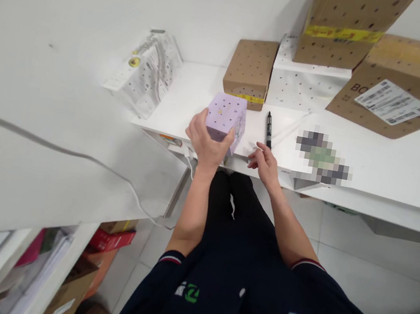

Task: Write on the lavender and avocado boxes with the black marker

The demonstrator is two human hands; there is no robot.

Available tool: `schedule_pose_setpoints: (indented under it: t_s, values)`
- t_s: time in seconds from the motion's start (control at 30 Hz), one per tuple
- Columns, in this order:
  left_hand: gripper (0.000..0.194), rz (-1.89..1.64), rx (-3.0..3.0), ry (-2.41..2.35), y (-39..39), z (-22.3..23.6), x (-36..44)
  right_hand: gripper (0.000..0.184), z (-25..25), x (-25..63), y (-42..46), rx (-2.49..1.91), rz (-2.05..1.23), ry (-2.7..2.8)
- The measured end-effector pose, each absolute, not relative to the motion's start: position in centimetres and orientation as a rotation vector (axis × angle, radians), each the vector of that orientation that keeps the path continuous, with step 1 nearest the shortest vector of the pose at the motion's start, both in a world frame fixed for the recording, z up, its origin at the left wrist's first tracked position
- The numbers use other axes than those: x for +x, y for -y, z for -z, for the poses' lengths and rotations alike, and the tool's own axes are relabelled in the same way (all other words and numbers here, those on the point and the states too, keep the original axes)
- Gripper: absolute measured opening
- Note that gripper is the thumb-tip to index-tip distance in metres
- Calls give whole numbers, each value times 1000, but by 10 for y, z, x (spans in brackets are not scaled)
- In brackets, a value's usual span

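My left hand (207,143) is wrapped around a small lilac dotted box (225,117), holding it tilted just above the near edge of the white table (396,162). My right hand (264,162) rests at the table edge, fingers loosely curled, with its fingertips close to the near end of a black marker pen (269,129) that lies on the table. Nothing shows in the right hand.
Behind the lilac box stand a small brown carton (250,71), a white dotted box (306,84) and two larger brown cartons (401,85). A white packet (146,73) leans at the left. A grey cable (72,154) runs across. Shelves with cartons sit lower left.
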State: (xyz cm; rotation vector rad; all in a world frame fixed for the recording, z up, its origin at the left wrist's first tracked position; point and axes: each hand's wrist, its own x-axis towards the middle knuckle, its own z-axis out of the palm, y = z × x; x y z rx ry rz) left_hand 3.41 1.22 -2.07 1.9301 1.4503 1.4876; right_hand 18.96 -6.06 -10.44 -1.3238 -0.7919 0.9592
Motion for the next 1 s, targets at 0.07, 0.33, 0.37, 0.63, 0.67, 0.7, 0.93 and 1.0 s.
schedule_pose_setpoints:
  t_s: [0.07,0.33,0.37,0.63,0.67,0.7,0.93,1.0]
  values:
    - [82,-1413,1945,-1459,-16,22,39,68,104,190,61,-1317,-966,796]
    - [111,-1323,1855,-1263,-7,60,18,63,105,191,58,-1333,-949,794]
    - [112,-1323,1819,-1262,-6,64,16,62,107,190,58,-1336,-943,796]
    - [107,-1267,1601,-1349,16,64,28,55,109,189,59,-1431,-857,969]
    - [104,-1256,1585,-1335,19,63,30,54,108,190,60,-1437,-833,1024]
    - [102,-1251,1570,-1314,21,63,32,53,107,190,61,-1439,-815,1071]
    - [96,-1184,1515,-1142,13,60,30,51,102,193,61,-1419,-841,1151]
    - [95,-1149,1484,-1087,13,55,28,53,95,193,62,-1410,-838,1178]
